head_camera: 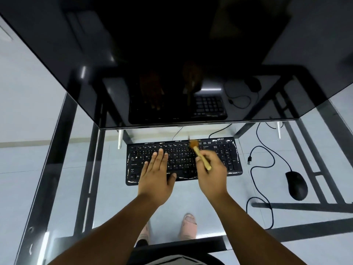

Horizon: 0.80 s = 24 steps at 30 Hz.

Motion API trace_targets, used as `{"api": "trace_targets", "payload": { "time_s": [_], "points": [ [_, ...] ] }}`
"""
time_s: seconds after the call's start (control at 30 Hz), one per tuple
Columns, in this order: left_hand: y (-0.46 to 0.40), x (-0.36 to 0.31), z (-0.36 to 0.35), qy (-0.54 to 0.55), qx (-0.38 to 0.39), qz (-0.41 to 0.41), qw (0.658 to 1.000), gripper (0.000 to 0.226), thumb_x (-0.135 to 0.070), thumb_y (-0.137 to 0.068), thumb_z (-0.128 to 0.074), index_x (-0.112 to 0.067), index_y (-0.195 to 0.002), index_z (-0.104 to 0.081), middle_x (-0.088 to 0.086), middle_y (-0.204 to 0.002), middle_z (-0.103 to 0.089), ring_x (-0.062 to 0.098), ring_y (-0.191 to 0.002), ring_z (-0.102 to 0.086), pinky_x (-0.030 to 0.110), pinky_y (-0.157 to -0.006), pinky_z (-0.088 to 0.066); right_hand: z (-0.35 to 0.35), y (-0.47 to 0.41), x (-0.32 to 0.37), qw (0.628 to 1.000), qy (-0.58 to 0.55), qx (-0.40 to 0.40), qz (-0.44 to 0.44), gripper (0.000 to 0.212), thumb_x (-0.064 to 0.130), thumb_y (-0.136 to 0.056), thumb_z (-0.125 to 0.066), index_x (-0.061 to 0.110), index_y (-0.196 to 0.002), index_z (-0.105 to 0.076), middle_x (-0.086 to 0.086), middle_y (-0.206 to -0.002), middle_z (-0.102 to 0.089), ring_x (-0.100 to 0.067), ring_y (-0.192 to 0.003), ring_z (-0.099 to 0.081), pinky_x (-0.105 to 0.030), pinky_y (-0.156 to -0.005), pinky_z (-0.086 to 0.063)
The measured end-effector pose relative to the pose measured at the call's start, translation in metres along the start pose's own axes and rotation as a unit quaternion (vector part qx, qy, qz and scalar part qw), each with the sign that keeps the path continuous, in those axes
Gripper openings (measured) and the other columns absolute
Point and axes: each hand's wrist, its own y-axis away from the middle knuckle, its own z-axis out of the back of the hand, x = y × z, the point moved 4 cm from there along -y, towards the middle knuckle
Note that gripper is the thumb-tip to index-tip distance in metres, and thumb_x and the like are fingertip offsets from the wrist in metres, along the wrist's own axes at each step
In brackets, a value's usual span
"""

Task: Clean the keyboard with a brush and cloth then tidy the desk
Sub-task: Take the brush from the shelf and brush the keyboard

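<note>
A black keyboard [232, 159] lies on the glass desk [114, 203] in front of the monitor, with whitish dust along its edges. My left hand [156, 175] rests flat on the keyboard's left half, fingers spread. My right hand [213, 173] grips a small wooden-handled brush [200, 156]. Its brown bristles touch the upper key rows near the middle right and look blurred. No cloth is in view.
A large dark monitor [172, 60] fills the upper view and overhangs the desk. A black mouse [296, 185] lies at the right, its cable [265, 155] looping beside the keyboard with a loose plug end. Feet in slippers show through the glass below.
</note>
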Motion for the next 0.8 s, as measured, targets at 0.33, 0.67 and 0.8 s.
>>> {"api": "trace_targets", "payload": {
  "time_s": [0.33, 0.67, 0.8],
  "points": [
    [-0.004, -0.013, -0.007, -0.014, 0.005, 0.009, 1.000, 0.069, -0.050, -0.097, -0.033, -0.020, -0.154, -0.011, -0.004, -0.163, 0.003, 0.014, -0.149, 0.006, 0.034, -0.118, 0.003, 0.024, -0.011, -0.015, 1.000, 0.009, 0.019, -0.001, 0.013, 0.013, -0.090, -0.062, 0.019, -0.100, -0.068, 0.011, -0.072, -0.064, -0.007, -0.057, -0.055, -0.023, -0.053, -0.044],
    [-0.013, -0.041, -0.013, -0.008, 0.013, -0.004, 1.000, 0.070, -0.050, -0.098, -0.032, -0.020, -0.155, -0.005, -0.005, -0.162, 0.009, 0.012, -0.148, 0.012, 0.032, -0.118, 0.006, 0.046, -0.023, -0.028, 0.999, 0.036, -0.011, -0.035, 0.009, 0.017, -0.090, -0.060, 0.024, -0.096, -0.062, 0.008, -0.070, -0.064, -0.012, -0.059, -0.057, -0.029, -0.054, -0.046],
    [-0.013, -0.048, -0.019, -0.015, 0.018, 0.001, 1.000, 0.070, -0.052, -0.098, -0.030, -0.020, -0.155, -0.005, -0.005, -0.162, 0.010, 0.013, -0.148, 0.012, 0.033, -0.117, 0.007, 0.061, -0.024, -0.037, 0.998, -0.024, -0.029, -0.046, 0.011, 0.017, -0.092, -0.060, 0.026, -0.097, -0.060, 0.007, -0.072, -0.064, -0.010, -0.060, -0.056, -0.025, -0.054, -0.046]
  ]
}}
